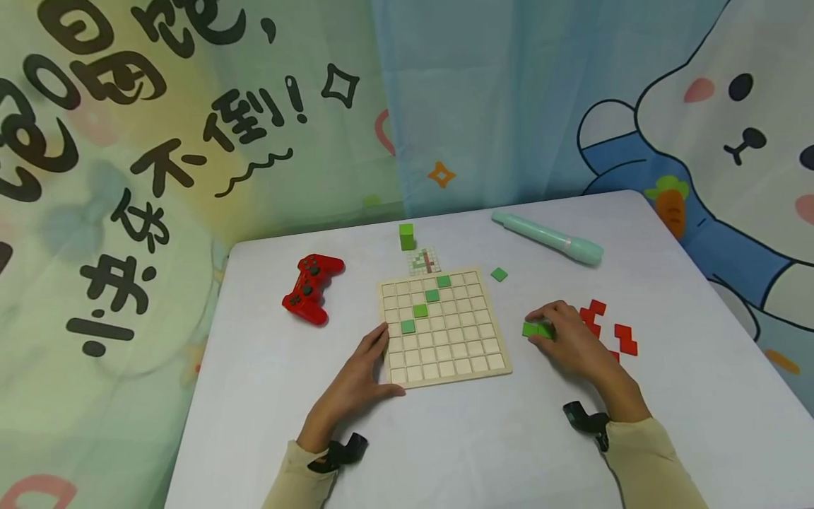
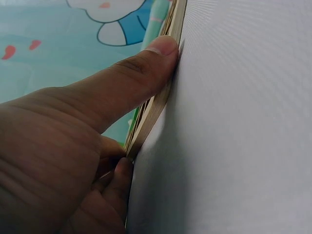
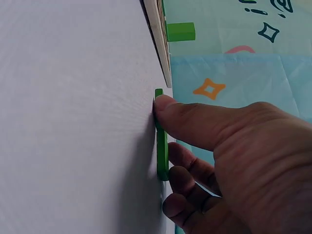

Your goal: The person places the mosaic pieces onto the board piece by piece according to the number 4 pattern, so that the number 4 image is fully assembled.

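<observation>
A square wooden grid board [image 1: 454, 346] lies mid-table, with several green tiles [image 1: 420, 310] in a diagonal line of its cells. The left hand [image 1: 357, 371] holds the board's near left corner, thumb along the front edge [image 2: 153, 109] and fingers at the left side. Right of the board, the right hand [image 1: 569, 341] grips loose green tiles [image 3: 162, 153] low at the tabletop. Its thumb presses the near side of one; the fingertips are at the far side, partly hidden. Another green tile [image 1: 499, 274] lies alone past the board's right edge.
Red tiles [image 1: 626, 341] lie scattered beside the right hand, some partly behind it. Behind the board are a small pattern card [image 1: 424, 261] and a green block [image 1: 406, 237]. A red game controller [image 1: 311, 290] sits left; a mint-green marker [image 1: 548, 239] lies at the back right.
</observation>
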Demonstrator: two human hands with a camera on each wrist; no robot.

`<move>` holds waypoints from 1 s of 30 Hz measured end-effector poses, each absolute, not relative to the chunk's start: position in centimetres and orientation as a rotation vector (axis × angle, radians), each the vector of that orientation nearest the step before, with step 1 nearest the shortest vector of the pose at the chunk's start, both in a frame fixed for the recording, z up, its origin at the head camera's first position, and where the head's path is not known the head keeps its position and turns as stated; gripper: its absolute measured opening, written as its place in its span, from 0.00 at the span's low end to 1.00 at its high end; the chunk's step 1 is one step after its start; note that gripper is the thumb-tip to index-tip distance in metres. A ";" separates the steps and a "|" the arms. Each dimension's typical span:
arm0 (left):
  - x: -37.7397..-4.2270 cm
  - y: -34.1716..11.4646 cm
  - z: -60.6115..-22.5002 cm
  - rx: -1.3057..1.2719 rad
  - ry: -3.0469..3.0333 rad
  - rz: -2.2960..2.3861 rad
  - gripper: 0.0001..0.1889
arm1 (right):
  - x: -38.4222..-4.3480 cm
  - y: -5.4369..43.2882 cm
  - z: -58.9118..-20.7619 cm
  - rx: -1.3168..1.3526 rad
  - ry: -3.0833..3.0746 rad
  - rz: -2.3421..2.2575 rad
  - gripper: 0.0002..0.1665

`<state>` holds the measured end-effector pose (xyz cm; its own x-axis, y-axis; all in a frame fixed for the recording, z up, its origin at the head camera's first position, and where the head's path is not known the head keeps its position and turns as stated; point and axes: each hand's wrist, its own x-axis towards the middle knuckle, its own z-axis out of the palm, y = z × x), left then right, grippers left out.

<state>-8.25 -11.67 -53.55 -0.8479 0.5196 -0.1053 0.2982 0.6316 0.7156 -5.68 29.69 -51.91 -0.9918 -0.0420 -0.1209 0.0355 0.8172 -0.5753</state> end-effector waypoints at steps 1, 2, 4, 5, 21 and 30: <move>-8.3 -11.7 -53.5 0.660 2.552 1.041 0.61 | -5.7 29.7 -51.9 -0.004 2.875 -0.912 0.24; -8.3 -11.7 -53.5 0.662 2.552 1.039 0.61 | -5.7 29.7 -52.0 -0.003 2.877 -0.912 0.24; -8.4 -11.7 -53.5 0.666 2.551 1.034 0.61 | -5.8 29.7 -52.0 -0.003 2.878 -0.912 0.23; -8.4 -11.7 -53.4 0.666 2.550 1.034 0.61 | -5.8 29.7 -52.1 -0.005 2.877 -0.912 0.23; -8.4 -11.6 -53.4 0.653 2.543 1.044 0.61 | -5.4 29.7 -51.9 0.012 2.898 -0.869 0.26; -8.4 -11.7 -53.4 0.649 2.540 1.054 0.61 | -4.7 30.5 -51.6 0.079 2.895 -0.838 0.26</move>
<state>-8.36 -11.68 -53.40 -0.8474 0.5188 -0.1128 0.2866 0.6257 0.7255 -4.73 30.46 -51.57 -0.9906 0.0150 -0.1360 0.0854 0.8446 -0.5286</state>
